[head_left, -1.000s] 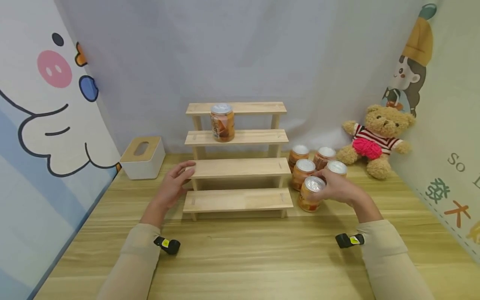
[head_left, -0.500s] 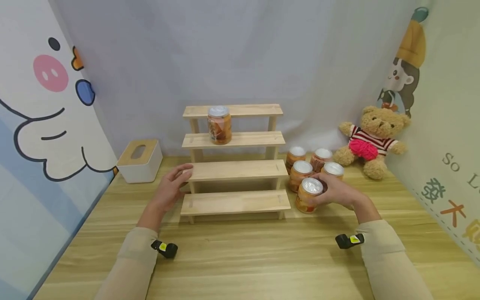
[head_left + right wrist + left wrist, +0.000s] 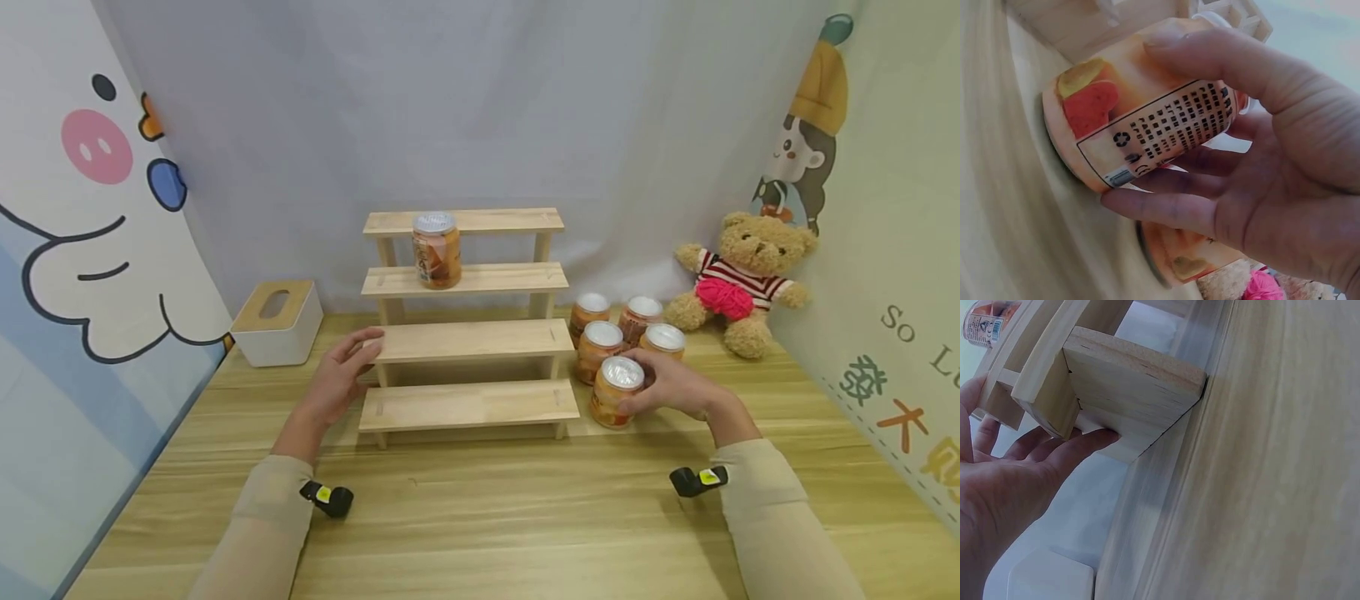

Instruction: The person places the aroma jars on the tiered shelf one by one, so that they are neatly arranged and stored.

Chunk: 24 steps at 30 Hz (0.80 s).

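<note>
In the head view my right hand (image 3: 671, 385) holds an orange-labelled can (image 3: 617, 392) with a silvery lid, at the front of a group of similar cans. The right wrist view shows the thumb over the can's side (image 3: 1166, 125) and the fingers around its far side; its base is close to the tabletop. My left hand (image 3: 337, 379) touches the left end of a tiered wooden display stand (image 3: 465, 337). In the left wrist view its fingers lie fairly straight against the stand's side panel (image 3: 1129, 381). Another can (image 3: 437, 252) stands upright on the second tier from the top.
Several more cans (image 3: 600, 352) stand close together right of the stand. A teddy bear (image 3: 746, 275) sits behind them at the right. At the back left is a white tissue box (image 3: 277, 325) with a wooden lid. A pale curtain (image 3: 480, 108) hangs behind the stand.
The right thumb has moved slightly lower on the can, leaving more of its lid in sight. My left hand stays at the stand's end. The head view has shifted slightly.
</note>
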Each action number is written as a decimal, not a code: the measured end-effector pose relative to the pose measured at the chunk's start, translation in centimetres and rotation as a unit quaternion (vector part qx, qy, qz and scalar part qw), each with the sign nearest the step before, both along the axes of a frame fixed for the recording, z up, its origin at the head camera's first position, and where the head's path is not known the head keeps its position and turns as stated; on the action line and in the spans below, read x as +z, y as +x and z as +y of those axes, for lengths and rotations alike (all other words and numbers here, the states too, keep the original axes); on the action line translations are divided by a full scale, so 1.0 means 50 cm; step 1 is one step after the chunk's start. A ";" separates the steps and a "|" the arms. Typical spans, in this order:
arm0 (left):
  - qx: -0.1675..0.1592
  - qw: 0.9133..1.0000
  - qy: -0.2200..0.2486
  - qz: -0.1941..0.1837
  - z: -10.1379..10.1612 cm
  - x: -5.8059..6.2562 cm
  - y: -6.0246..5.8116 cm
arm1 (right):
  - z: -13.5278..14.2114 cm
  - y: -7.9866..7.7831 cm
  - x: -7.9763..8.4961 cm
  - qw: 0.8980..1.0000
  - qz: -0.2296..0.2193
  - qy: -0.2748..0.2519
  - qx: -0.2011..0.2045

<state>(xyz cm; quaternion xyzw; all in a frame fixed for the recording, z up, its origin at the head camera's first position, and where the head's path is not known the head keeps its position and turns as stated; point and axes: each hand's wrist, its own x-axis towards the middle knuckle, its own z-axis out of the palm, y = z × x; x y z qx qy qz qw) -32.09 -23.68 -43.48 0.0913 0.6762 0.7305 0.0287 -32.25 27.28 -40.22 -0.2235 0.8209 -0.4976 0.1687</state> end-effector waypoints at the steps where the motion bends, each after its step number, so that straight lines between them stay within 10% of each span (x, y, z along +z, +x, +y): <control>1: 0.000 1.000 0.001 -0.001 0.000 0.000 0.001 | 0.000 0.002 0.004 1.000 0.010 0.004 0.002; 24: -0.003 1.000 0.006 -0.001 0.001 0.003 0.002 | -0.069 0.008 0.171 0.987 0.065 -0.134 -0.059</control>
